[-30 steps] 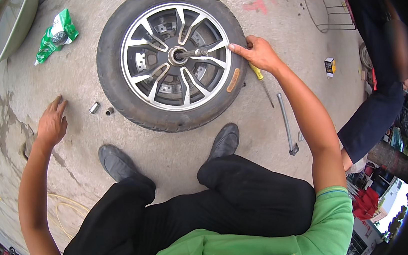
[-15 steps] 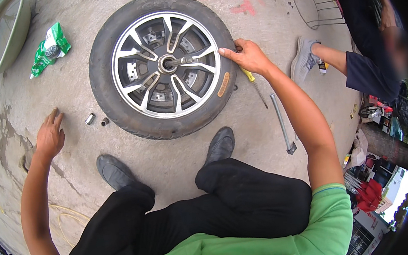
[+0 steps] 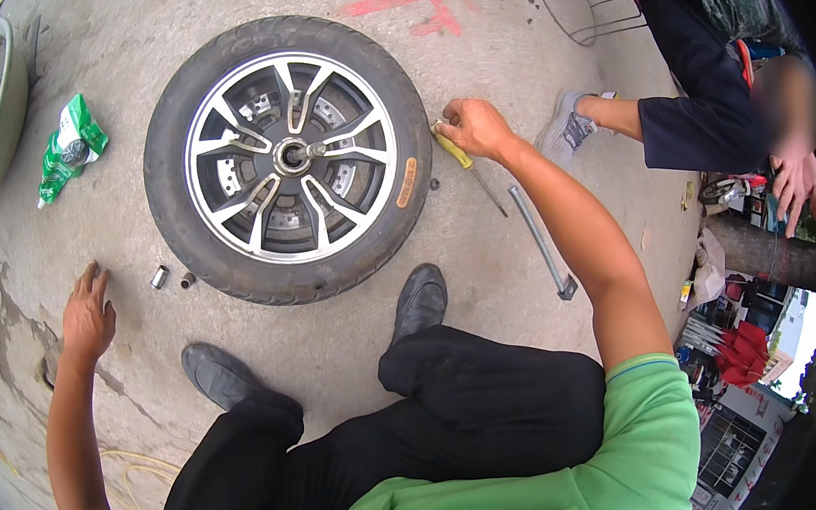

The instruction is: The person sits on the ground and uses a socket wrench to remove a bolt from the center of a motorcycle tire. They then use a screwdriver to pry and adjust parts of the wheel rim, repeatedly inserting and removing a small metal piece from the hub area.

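A wheel lies flat on the floor before me, its black tire (image 3: 296,286) around a black and silver spoked rim (image 3: 265,239). Out of the hub (image 3: 292,157) leans a metal shaft. To the right of the tire, my right hand (image 3: 479,131) has its thumb and curled fingers closed at the upper end of a yellow-handled screwdriver (image 3: 458,152), whose tip points toward me. My left hand (image 3: 88,314) is low over the floor on the left, fingers loosely spread and holding nothing. Nearest to it are a silver socket (image 3: 160,276) and a smaller dark socket (image 3: 187,279).
A long metal bar (image 3: 540,245) with a blocky end lies right of the wheel. Far left are a green basin (image 3: 18,83) and a green-white plastic pouch (image 3: 72,147). Another person's shoe (image 3: 567,128) is beyond my right hand, near a wire stand (image 3: 595,36).
My right hand has left the tire's edge and come to the screwdriver handle. My left hand stays low on the left. The view has shifted, and the other person's hand has moved.
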Demonstrator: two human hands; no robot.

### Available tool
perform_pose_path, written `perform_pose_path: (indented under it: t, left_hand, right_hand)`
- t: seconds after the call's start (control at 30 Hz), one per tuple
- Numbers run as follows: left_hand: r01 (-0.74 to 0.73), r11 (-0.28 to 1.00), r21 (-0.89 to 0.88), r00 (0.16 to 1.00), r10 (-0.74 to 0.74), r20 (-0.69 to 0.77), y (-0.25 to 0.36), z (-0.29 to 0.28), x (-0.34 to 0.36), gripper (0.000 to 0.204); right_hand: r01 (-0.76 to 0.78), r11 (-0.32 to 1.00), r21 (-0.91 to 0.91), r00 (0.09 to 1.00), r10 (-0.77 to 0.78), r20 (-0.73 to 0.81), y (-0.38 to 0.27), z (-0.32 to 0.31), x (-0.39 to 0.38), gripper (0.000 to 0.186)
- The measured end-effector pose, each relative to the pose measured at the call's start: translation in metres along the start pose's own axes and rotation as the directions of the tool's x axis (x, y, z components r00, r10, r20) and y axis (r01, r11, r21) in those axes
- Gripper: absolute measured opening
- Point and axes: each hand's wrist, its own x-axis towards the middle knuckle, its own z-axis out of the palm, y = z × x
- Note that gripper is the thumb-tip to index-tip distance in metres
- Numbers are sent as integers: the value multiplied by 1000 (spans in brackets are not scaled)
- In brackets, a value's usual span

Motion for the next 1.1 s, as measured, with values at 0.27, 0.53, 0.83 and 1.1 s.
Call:
perform_pose_path:
  t: [0.27,0.53,0.83,1.1]
  left_hand:
    - [23,1000,-4,999,-23,27,3,-5,0,66]
    - [13,1000,10,1000,-13,26,0,-2,0,67]
    - [-15,1000,-5,1000,15,-2,-4,1,-1,66]
    - [16,1000,18,1000,-16,13,2,-4,-3,63]
  right_hand:
    - [-117,972,-202,978,148,145,-5,6,-10,38]
    - [-131,962,-241,969,176,176,0,13,-19,37]
    - [-161,963,-217,981,180,72,-3,6,-21,47]
    - [2,963,271,920,104,-377,-39,-36,-21,42]
